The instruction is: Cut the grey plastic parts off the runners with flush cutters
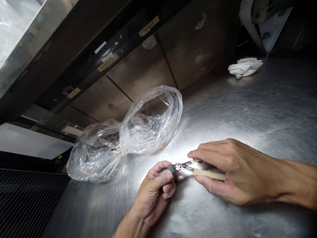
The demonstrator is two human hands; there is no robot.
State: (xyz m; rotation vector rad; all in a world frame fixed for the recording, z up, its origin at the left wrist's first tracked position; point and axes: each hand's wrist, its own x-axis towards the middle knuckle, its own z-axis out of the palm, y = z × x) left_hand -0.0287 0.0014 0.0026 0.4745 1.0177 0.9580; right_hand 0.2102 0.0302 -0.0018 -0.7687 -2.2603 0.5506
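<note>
My left hand (158, 188) is closed, pinching a small grey plastic part (171, 169) between thumb and fingers. My right hand (230, 172) is wrapped round the cream-coloured handles of a pair of small nippers (209, 174), whose metal jaws point left. The jaw tips meet the grey part at the left fingertips; whether they bite into it cannot be made out. Beyond the left hand stands an open clear plastic bag (151, 145) with several small grey pieces (153, 125) inside.
A second clear bag (91, 162) touches the first on its left. A crumpled white cloth (245, 67) lies at the back right of the scratched metal table (279, 132). Behind runs a dark panel with yellow labels (149, 26). A black ribbed surface (27, 198) borders the left.
</note>
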